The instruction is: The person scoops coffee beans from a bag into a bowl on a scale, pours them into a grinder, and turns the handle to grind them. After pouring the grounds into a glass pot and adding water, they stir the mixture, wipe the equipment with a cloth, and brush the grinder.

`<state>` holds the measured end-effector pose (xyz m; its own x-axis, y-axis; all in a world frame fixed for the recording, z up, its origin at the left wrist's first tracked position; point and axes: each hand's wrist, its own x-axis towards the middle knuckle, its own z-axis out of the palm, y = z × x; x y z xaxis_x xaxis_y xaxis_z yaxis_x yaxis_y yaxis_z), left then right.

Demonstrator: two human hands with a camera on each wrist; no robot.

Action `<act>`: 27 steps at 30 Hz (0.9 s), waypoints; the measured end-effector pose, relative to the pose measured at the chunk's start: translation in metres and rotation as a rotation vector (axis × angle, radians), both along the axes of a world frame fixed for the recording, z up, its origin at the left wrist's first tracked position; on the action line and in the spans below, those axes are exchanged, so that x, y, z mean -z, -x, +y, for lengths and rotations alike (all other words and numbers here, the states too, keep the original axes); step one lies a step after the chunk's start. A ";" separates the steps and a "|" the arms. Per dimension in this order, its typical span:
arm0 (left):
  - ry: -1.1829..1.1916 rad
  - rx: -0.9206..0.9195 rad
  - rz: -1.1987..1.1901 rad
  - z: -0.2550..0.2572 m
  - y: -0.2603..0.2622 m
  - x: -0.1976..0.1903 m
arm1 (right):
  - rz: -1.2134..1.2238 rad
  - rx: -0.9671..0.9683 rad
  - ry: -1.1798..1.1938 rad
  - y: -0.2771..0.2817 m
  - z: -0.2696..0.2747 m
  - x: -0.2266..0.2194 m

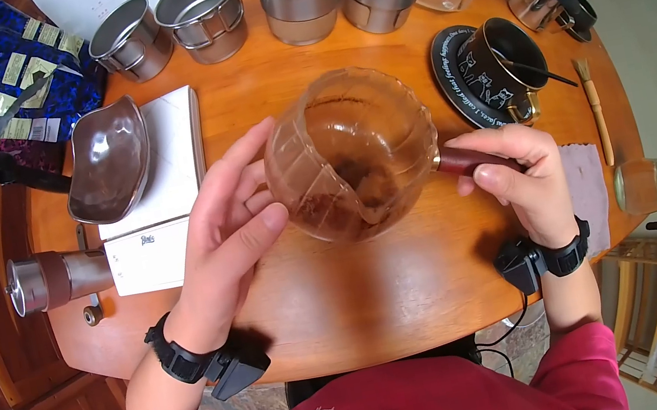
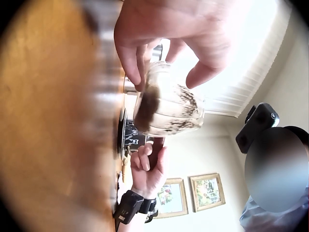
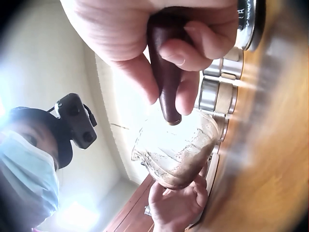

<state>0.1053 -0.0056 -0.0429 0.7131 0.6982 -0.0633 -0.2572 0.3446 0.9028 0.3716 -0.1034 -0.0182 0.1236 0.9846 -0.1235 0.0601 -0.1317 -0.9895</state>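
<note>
A ribbed clear glass coffee pot (image 1: 409, 116) with a dark side handle (image 3: 166, 96) is held above the table, its mouth tipped up toward the head camera. Brown powder like coffee grounds (image 1: 360, 186) lies inside and clings to the wall, showing as dark patches (image 2: 148, 108) through the glass in the left wrist view. My right hand (image 1: 526, 170) grips the handle, fingers wrapped around it and thumb along it. On the opposite side, my left hand (image 1: 218, 224) cups the glass between thumb and fingers; its fingertips behind the pot are partly hidden in the head view.
Several metal cups (image 1: 305, 20) line the back. At right are a black cup (image 1: 485, 72) on a saucer (image 1: 453, 86), a brush (image 1: 596, 109) and a glass press (image 1: 646, 188). At left, a brown dish (image 1: 106, 165) rests on a white scale (image 1: 150, 263) beside a grinder (image 1: 56, 279).
</note>
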 end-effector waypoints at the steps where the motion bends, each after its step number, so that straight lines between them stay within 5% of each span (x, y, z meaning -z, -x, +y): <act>1: -0.018 -0.027 -0.025 -0.002 -0.002 -0.001 | 0.000 0.000 0.000 0.000 0.001 0.001; 6: -0.121 -0.135 -0.079 -0.007 -0.010 -0.005 | -0.291 -0.058 -0.230 0.004 0.002 0.006; 12: -0.037 -0.059 0.007 -0.002 -0.001 -0.001 | 0.012 -0.034 -0.046 0.001 0.001 0.001; 27: 0.010 -0.156 -0.076 -0.005 -0.008 0.000 | -0.026 -0.029 -0.132 0.006 0.000 0.007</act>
